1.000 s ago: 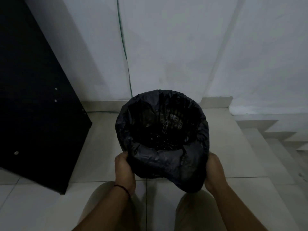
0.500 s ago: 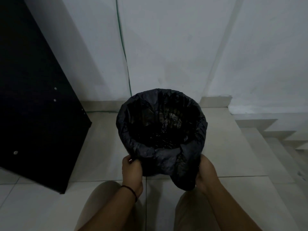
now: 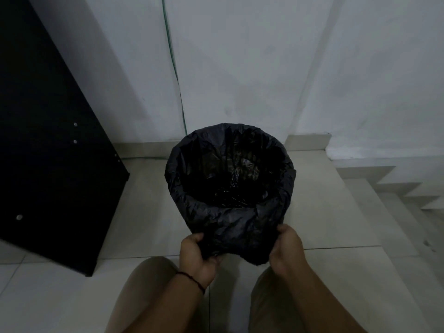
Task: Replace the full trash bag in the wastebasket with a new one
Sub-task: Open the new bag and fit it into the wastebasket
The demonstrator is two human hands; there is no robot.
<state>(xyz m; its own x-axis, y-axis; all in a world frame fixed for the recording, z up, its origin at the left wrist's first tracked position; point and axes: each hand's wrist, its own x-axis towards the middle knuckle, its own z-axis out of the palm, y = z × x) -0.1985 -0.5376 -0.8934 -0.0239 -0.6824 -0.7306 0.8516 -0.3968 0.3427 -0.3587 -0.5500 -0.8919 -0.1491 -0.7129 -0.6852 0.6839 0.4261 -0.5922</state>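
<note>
A round wastebasket stands on the tiled floor by the wall, wholly covered by a black trash bag (image 3: 230,219) folded over its rim. The bag's inside is dark and crinkled; I cannot tell what lies in it. My left hand (image 3: 198,255) grips the bag's loose overhang at the near left. My right hand (image 3: 286,251) pinches the overhang at the near right. A slack fold of bag hangs between the two hands.
A black cabinet panel (image 3: 48,164) leans in at the left. A green cable (image 3: 176,78) runs down the white wall behind the basket. Steps (image 3: 396,188) descend at the right. My knees in beige trousers (image 3: 144,296) are below the hands.
Both hands have slid from the basket's sides toward each other along the near edge, gathering the bag's overhang lower between them.
</note>
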